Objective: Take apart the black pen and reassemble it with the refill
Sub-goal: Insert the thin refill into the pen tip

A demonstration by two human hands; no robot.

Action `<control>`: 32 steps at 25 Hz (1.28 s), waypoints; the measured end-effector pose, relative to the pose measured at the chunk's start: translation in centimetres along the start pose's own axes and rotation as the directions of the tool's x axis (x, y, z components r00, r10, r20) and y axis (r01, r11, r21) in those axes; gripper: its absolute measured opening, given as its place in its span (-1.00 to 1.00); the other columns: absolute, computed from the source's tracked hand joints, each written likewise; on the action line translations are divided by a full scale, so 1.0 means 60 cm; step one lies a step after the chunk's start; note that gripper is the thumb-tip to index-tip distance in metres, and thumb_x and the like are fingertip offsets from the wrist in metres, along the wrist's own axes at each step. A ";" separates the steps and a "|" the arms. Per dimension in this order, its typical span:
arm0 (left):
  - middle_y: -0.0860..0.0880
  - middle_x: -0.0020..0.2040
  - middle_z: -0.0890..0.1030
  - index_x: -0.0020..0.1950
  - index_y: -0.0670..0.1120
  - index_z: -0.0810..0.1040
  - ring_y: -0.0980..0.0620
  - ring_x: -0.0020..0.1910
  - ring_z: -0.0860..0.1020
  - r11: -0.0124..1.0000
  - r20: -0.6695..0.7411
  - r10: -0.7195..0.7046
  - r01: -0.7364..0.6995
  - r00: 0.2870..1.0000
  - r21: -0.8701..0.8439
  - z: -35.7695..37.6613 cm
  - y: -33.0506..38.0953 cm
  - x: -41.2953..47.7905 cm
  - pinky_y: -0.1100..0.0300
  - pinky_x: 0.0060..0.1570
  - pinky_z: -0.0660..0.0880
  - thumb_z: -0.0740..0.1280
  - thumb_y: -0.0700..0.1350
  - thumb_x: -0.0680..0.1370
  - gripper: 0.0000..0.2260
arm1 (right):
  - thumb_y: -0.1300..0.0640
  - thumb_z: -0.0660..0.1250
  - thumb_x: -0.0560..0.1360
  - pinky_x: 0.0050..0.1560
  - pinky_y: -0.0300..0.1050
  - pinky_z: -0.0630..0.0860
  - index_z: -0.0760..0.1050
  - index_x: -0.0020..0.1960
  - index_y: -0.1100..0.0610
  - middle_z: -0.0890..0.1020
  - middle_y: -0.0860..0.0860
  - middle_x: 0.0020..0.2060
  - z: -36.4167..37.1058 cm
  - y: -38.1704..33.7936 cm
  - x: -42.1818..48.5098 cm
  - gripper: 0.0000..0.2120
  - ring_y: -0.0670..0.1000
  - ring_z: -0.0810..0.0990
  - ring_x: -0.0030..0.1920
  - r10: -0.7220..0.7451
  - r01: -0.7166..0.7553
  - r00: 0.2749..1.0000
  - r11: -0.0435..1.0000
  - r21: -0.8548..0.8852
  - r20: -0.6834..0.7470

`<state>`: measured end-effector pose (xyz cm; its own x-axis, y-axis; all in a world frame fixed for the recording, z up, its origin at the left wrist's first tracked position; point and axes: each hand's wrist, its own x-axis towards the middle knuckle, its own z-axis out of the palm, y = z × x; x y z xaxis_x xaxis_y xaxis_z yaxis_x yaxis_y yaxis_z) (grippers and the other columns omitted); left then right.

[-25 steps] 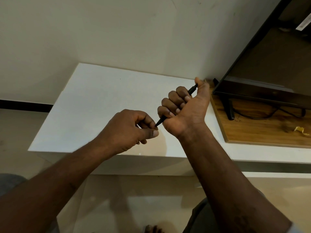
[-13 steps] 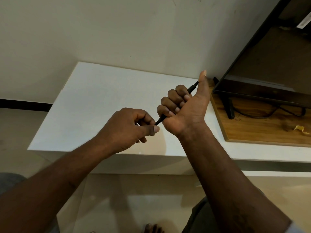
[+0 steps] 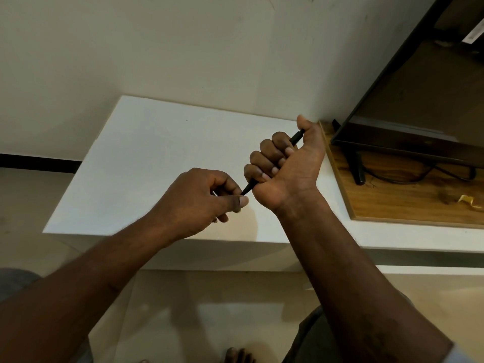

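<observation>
The black pen (image 3: 248, 187) is up in the air over the white worktop (image 3: 157, 158), not lying on it. It slants, w/ the pointy end down-left & the top end up-right.

The right hand (image 3: 285, 166) makes a fist round the pen's body. Its fingers (image 3: 262, 159) are curled tight on it & the thumb is up by the top end. The left hand (image 3: 204, 200) pinches the pointy end, thumb & first finger pressed together on it.

Step, I think: the start of taking it apart, i.e. twisting or pulling the tip piece off. I see no gap in the pen, but most of it hides in the fist, so I can't be sure. No refill in sight, prob. inside.

Next move needs the right hand to hold firm while the left turns the little tip bit. It's thin & looks smooth, so it could slip. Small bits may drop, so I'd stay over the worktop. The TV (image 3: 419, 106) & wood board (image 3: 406, 203) sit to the right, not part of the job.
</observation>
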<state>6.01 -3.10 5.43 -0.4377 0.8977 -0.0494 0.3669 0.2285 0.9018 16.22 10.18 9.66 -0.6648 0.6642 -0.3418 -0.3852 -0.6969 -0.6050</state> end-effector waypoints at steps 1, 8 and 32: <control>0.15 -0.23 0.72 -0.16 0.09 0.69 0.13 -0.29 0.71 1.000 0.000 0.001 -0.001 1.000 -0.005 0.000 0.000 0.000 0.27 -0.31 0.53 0.51 0.07 0.51 -0.90 | -0.28 0.26 0.54 -0.47 -0.18 0.06 0.18 -0.41 0.04 0.15 -0.07 -0.52 0.000 0.000 0.000 -0.45 -0.06 0.07 -0.53 0.001 -0.001 1.000 1.000 -0.002 0.003; 0.13 -0.22 0.73 -0.15 0.08 0.69 0.12 -0.29 0.71 1.000 0.002 -0.003 0.003 1.000 -0.022 0.000 0.001 -0.001 0.22 -0.29 0.55 0.51 0.04 0.51 -0.91 | -0.29 0.25 0.55 -0.47 -0.19 0.06 0.18 -0.42 0.04 0.15 -0.07 -0.52 0.001 0.001 0.000 -0.44 -0.06 0.07 -0.53 0.002 -0.002 1.000 1.000 -0.003 0.002; 0.14 -0.22 0.73 -0.15 0.08 0.68 0.13 -0.29 0.71 1.000 0.004 -0.009 0.010 1.000 -0.016 0.001 0.000 -0.002 0.23 -0.29 0.55 0.50 0.05 0.52 -0.91 | -0.30 0.25 0.55 -0.48 -0.19 0.07 0.18 -0.42 0.04 0.15 -0.07 -0.53 0.000 0.000 0.000 -0.44 -0.06 0.06 -0.53 -0.010 0.010 1.000 1.000 0.003 -0.010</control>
<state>6.09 -3.20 5.41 -0.4377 0.8971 -0.0598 0.3495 0.2310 0.9080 16.20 10.18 9.63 -0.6546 0.6736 -0.3430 -0.3937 -0.6912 -0.6060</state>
